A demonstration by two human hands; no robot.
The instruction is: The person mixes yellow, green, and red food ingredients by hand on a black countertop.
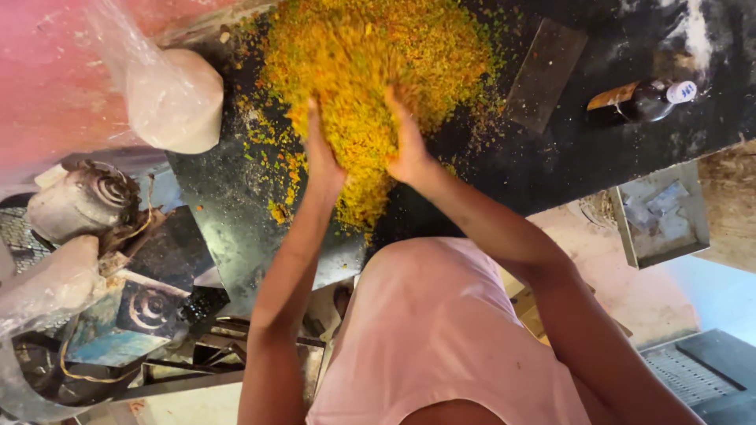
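Head view: a heap of yellow-orange crumbly mix (370,63) flecked with green lies on the dark bench (551,165), filling the upper middle of the frame. The left hand (321,157) and right hand (408,142) are spread flat, palms facing each other, pressed into the near tongue of the heap from either side, seemingly to gather it together. That tongue's long axis runs from the upper middle down toward the lower bench edge. A dark bottle (642,101) lies on its side at upper right, and a filled plastic bag (169,94) at upper left.
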